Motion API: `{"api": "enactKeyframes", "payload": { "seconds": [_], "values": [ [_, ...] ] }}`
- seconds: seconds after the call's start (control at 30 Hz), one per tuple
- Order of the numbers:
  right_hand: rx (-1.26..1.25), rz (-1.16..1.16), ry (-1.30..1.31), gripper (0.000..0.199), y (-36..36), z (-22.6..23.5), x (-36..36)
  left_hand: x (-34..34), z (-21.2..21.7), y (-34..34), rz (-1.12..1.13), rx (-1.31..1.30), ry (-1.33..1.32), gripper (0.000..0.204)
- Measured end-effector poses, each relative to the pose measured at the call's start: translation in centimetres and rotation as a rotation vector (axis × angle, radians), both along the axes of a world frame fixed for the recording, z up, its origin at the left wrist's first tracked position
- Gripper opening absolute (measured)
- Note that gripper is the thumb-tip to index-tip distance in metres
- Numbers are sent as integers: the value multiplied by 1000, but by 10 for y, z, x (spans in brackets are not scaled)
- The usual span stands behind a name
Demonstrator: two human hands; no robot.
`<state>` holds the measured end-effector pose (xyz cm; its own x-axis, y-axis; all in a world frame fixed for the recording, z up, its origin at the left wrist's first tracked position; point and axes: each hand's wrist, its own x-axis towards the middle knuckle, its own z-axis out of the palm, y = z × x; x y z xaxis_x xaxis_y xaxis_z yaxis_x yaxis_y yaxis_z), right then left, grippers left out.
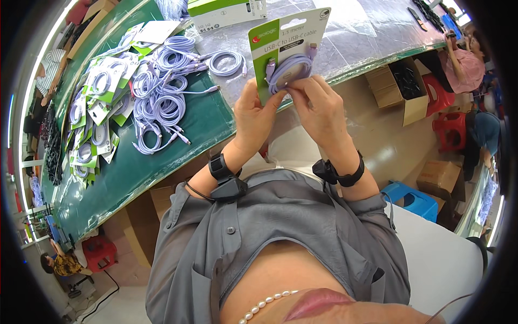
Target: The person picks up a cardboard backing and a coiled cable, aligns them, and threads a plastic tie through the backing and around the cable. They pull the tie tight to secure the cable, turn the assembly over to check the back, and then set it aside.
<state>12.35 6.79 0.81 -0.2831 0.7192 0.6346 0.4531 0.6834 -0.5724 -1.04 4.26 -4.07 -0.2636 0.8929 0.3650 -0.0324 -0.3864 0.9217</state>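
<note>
I hold up a white and green hang card (288, 47) with a coiled lilac charging cable (292, 73) on its front. My left hand (254, 114) grips the card's lower left edge, its thumb at the bottom of the coil. My right hand (322, 110) is closed, thumb and fingertips pinching at the coil's lower side; any small part between them is hidden. The cable's two plugs show at the left and right of the coil. Left of my hands lie a pile of loose coiled cables (168, 110) and a single coil (226, 63).
A heap of carded cables (100, 82) covers the green tabletop (178, 154) at the left. Behind the card stands a green and white box (229, 15). On the floor at the right are an open carton (386, 86) and a blue stool (413, 201). Other people sit nearby.
</note>
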Motion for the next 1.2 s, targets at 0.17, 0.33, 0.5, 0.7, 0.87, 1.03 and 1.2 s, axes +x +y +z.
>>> {"api": "enactKeyframes", "payload": {
  "seconds": [0.17, 0.33, 0.5, 0.7, 0.87, 1.03, 1.2],
  "values": [
    [-50, -7, 154, 12, -2, -1, -3, -4, 5, 0, 169, 354, 439, 31],
    [-43, 67, 164, 37, 1, -61, 11, -12, 3, 3, 115, 628, 533, 35],
    [-908, 770, 1075, 44, -5, -93, 47, -22, 12, -6, 53, 647, 629, 31],
    [-362, 477, 474, 18, 31, 1, 55, -15, 25, -25, -196, 426, 283, 20],
    [-444, 754, 333, 32, 26, 2, 35, -13, 12, -29, -449, 115, -351, 44],
    [-584, 719, 497, 25, 18, -10, 20, -8, 11, -28, -490, -38, -615, 46],
    [-801, 546, 722, 12, 26, -56, 20, -12, 21, -23, -510, -103, -710, 42]
  ]
}}
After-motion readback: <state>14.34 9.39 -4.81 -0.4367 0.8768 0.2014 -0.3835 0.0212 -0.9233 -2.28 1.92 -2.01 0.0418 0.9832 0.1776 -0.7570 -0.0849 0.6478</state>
